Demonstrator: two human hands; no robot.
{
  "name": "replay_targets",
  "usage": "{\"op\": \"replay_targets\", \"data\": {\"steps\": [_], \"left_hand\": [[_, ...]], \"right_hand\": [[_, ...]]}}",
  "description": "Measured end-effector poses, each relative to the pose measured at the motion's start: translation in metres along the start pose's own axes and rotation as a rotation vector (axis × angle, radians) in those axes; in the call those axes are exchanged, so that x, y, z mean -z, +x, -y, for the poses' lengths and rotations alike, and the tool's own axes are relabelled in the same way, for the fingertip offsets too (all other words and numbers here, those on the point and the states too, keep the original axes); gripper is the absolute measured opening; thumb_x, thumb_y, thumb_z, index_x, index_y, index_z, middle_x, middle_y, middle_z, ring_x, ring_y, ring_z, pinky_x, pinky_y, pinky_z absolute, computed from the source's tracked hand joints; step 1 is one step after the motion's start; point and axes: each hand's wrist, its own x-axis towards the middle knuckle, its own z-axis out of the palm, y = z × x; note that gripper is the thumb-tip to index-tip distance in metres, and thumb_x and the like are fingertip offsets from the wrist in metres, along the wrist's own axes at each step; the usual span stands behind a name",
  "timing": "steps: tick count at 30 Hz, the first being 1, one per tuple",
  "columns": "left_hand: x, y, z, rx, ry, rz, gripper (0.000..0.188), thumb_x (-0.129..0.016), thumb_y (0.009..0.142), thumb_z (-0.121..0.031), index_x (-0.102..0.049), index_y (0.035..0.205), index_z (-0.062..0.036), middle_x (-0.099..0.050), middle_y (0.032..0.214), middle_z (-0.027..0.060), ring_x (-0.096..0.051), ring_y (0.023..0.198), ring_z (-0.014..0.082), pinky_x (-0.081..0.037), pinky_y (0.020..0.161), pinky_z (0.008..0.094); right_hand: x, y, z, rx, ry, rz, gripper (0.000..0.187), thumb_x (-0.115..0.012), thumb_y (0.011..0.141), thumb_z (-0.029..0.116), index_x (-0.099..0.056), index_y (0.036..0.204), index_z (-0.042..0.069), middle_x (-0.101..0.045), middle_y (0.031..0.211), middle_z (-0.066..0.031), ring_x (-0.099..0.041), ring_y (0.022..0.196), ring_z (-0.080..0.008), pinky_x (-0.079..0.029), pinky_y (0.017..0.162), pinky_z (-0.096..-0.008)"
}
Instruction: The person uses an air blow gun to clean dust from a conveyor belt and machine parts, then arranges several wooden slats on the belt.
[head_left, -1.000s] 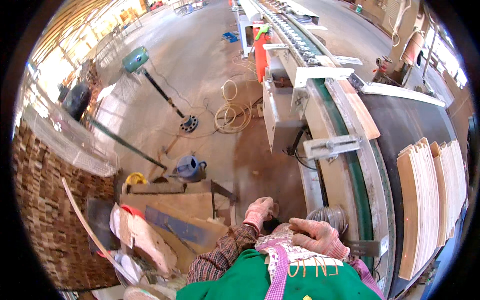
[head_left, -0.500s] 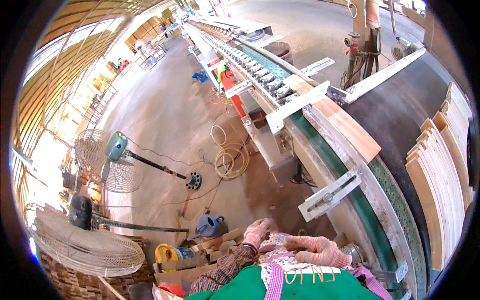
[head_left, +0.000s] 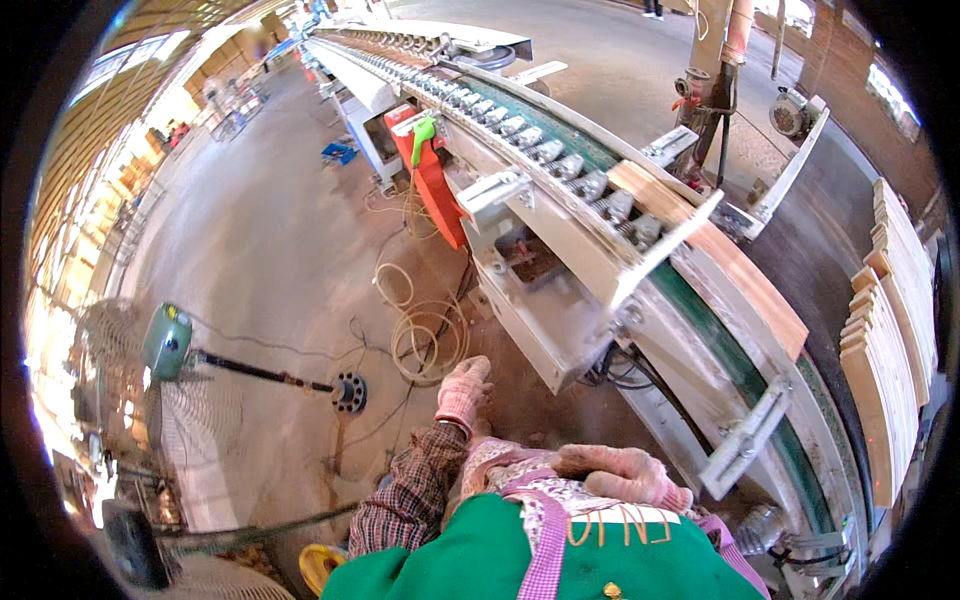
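- Left hand (head_left: 463, 388): gloved, raised over the floor; fingers loosely bent, no object visible in them; palm turned away, so whether it is empty cannot be told.
- Right hand (head_left: 620, 472): gloved, in front of the green apron (head_left: 480, 550); fingers slack and extended, nothing seen grasped.
- Wooden board (head_left: 745, 275): ahead and right of the right fingers, well apart, lying along the conveyor's far side and reaching the white crossbar (head_left: 668, 250); whether it is one piece with the wood beyond the bar is unclear.
- Green belt (head_left: 720, 342): between the right fingers and that board; bare along its near stretch.
- Board stacks (head_left: 882, 385): far right of the right fingers, on the black surface (head_left: 825, 270), well out of reach.
- Hose coil (head_left: 425, 335): on the floor, ahead of the left fingers.
- Fan (head_left: 168, 342): well left of the left fingers.
- Progress, judged: wood already placed on the conveyor; the stacks appear left to handle; neither hand touches a board.
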Motion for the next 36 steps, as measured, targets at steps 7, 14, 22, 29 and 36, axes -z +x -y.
{"op": "replay_targets", "data": {"steps": [7, 14, 22, 29, 36], "left_hand": [[0.104, 0.099, -0.070, -0.023, 0.064, 0.081, 0.054, -0.065, 0.089, -0.040, -0.059, 0.132, -0.0083, -0.069, 0.106, 0.0077, -0.065, 0.075, 0.0157, -0.052, 0.068, 0.0295], [0.135, 0.215, -0.158, -0.286, 0.474, -0.031, 0.063, -0.066, 0.086, -0.045, -0.056, 0.135, -0.0073, -0.062, 0.131, 0.0181, -0.058, 0.124, 0.0284, -0.043, 0.104, 0.0341], [0.105, 0.298, -0.315, -0.345, 0.906, -0.236, 0.072, -0.067, 0.082, -0.047, -0.047, 0.143, -0.0144, -0.052, 0.143, 0.0158, -0.050, 0.132, 0.0326, -0.041, 0.108, 0.0415], [0.084, 0.372, -0.387, -0.454, 0.933, -0.167, 0.072, -0.070, 0.078, -0.039, -0.046, 0.142, -0.0166, -0.052, 0.142, 0.0154, -0.052, 0.128, 0.0344, -0.044, 0.105, 0.0439], [0.069, 0.490, -0.388, -0.500, 0.929, -0.063, 0.047, -0.059, 0.086, -0.047, -0.066, 0.113, -0.0096, -0.067, 0.114, 0.0213, -0.064, 0.107, 0.0393, -0.051, 0.093, 0.0482]], "right_hand": [[-0.048, 0.161, 0.009, -0.090, -0.171, 0.008, 0.058, -0.059, 0.097, 0.039, -0.048, 0.143, 0.005, -0.063, 0.130, -0.0099, -0.058, 0.119, -0.0156, -0.043, 0.103, -0.0292], [-0.066, 0.233, 0.050, -0.159, -0.105, -0.151, 0.057, -0.060, 0.095, 0.037, -0.049, 0.143, 0.007, -0.067, 0.124, -0.0080, -0.060, 0.114, -0.0129, -0.044, 0.100, -0.0274], [-0.050, 0.280, 0.064, -0.185, 0.225, -0.334, 0.062, -0.066, 0.094, 0.030, -0.045, 0.144, 0.001, -0.061, 0.133, -0.0098, -0.055, 0.123, -0.0164, -0.041, 0.106, -0.0292], [-0.059, 0.308, 0.094, -0.366, 0.092, -0.492, 0.057, -0.062, 0.096, 0.023, -0.044, 0.144, -0.002, -0.059, 0.136, -0.0125, -0.055, 0.126, -0.0188, -0.039, 0.109, -0.0290], [-0.117, 0.343, 0.090, -0.406, 0.083, -0.800, 0.056, -0.060, 0.096, 0.023, -0.045, 0.141, -0.006, -0.060, 0.135, -0.0151, -0.056, 0.125, -0.0196, -0.040, 0.108, -0.0280]]}}
